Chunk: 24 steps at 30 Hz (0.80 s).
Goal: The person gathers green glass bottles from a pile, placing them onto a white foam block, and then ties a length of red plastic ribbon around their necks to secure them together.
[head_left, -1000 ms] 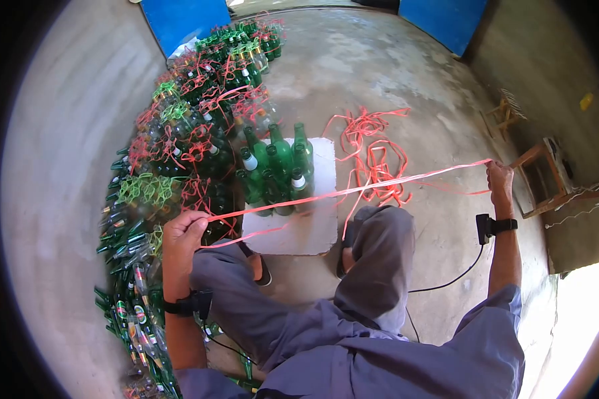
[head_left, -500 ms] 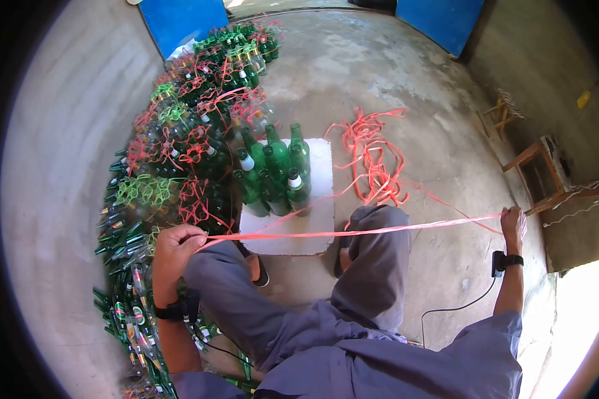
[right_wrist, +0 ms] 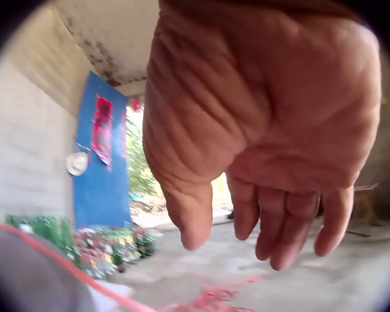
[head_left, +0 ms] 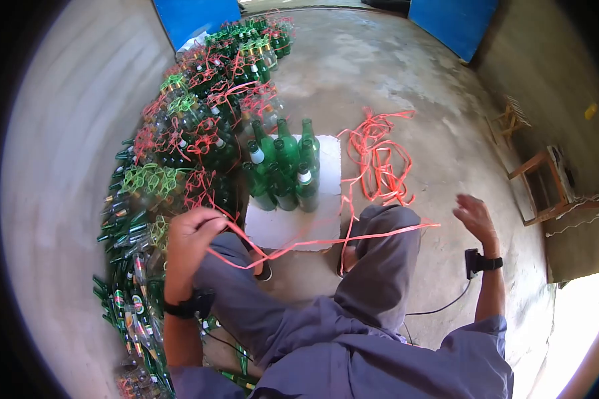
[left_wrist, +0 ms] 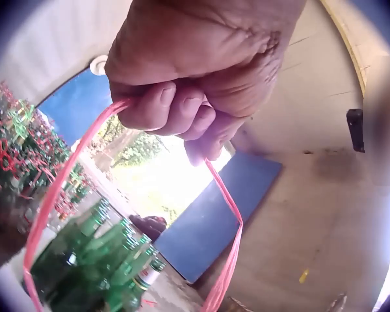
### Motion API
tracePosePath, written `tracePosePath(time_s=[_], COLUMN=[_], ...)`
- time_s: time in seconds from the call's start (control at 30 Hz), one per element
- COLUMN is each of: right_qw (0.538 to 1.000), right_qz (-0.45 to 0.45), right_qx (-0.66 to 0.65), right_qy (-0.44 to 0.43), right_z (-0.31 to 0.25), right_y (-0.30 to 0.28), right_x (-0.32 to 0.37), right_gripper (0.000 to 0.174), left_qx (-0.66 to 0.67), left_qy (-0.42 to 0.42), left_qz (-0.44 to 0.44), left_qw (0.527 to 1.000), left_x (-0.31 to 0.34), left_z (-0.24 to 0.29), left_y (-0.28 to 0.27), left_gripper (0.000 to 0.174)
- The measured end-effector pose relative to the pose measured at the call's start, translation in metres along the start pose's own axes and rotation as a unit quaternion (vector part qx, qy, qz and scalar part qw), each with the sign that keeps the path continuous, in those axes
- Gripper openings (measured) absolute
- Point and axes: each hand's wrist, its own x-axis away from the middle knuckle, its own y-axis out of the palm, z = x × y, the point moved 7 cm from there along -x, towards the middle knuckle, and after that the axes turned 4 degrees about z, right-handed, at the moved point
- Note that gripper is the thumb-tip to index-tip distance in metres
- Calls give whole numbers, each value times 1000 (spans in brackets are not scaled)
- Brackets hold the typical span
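Observation:
My left hand [head_left: 192, 246] grips a pink-red plastic strap [head_left: 353, 237] at knee height. In the left wrist view its fingers [left_wrist: 179, 110] are curled round the strap, and two lengths hang down from the fist. One length stretches loosely to the right across my knees, its end loose in the air. My right hand [head_left: 474, 218] is off to the right, apart from that end, and holds nothing; its fingers [right_wrist: 292, 227] hang relaxed in the right wrist view. A cluster of green glass bottles [head_left: 285, 159] stands upright on a white board [head_left: 263, 229] before my feet.
Coiled red strap [head_left: 383, 166] lies on the floor right of the board. Along the left wall stand many bottles [head_left: 199, 133] tied with red and green straps, with loose bottles [head_left: 130, 292] lying nearer. A wooden frame [head_left: 542, 186] stands by the right wall.
The strap was pulled taut between both hands and lowered toward my knees. Now my right hand has let go and moved inward, and the strap sags, still held by my left hand.

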Motion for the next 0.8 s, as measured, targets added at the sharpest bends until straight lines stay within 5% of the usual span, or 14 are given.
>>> tracePosePath(time_s=[0.13, 0.23, 0.4, 0.53, 0.7, 0.8], right_qw=[973, 958, 861, 812, 854, 845], right_qz=[-85, -149, -430, -428, -347, -413], right_qx=[-125, -134, -258, -394, -386, -339], right_qy=[-178, -205, -81, 46, -33, -28], right_z=[-207, -280, -287, -274, -279, -278], right_y=[58, 99, 163, 154, 170, 176], right_x=[11, 34, 57, 62, 72, 77], right_gripper=[49, 47, 33, 34, 36, 31], left_qx=[61, 72, 92, 121, 171, 149], left_qy=[25, 52, 60, -14, -76, -31], left_qz=[-71, -117, -168, -125, -166, -176], left_qw=[995, 989, 980, 985, 968, 972], left_x=[-3, 5, 20, 20, 31, 32], left_z=[19, 36, 37, 3, 1, 5], left_y=[70, 113, 129, 116, 144, 145], left_gripper=[10, 11, 11, 12, 12, 13])
